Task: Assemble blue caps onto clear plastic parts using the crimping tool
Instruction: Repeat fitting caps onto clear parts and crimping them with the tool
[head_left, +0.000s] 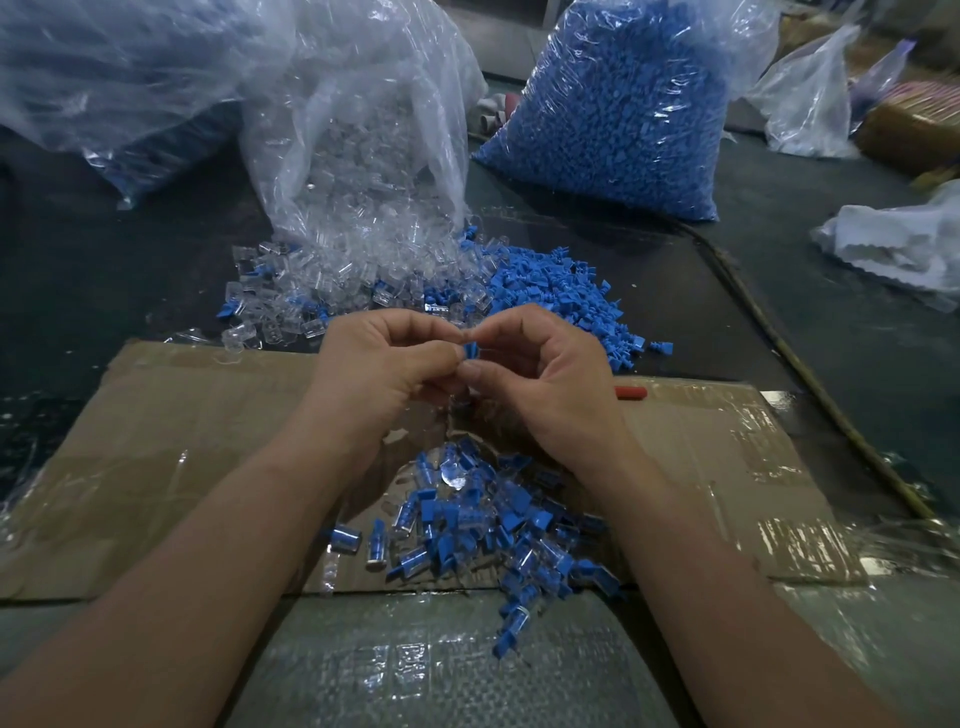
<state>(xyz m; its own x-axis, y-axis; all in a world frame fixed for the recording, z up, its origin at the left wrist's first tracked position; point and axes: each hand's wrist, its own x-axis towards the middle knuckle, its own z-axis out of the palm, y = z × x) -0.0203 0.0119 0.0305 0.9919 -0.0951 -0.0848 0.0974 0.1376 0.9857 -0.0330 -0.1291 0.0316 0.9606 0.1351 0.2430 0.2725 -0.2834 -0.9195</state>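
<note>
Head view: I note the left hand (384, 358) and right hand (545, 374) raised over the cardboard (156, 441), their tips meeting. A blue cap (471, 349) sits in that junction, pinched by thumb and forefinger of both hands, the other fingers (415, 387) curled. Something clear and blurred hangs just below; I cannot tell which hand holds it. Finished pieces (483, 519) lie heaped beneath the wrists. Loose caps (561, 296) and clear parts (322, 291) lie beyond on the bench (779, 234).

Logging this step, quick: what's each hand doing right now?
Left hand: fingers curled, pinching the blue cap.
Right hand: fingers curled, pinching the same cap.
</note>
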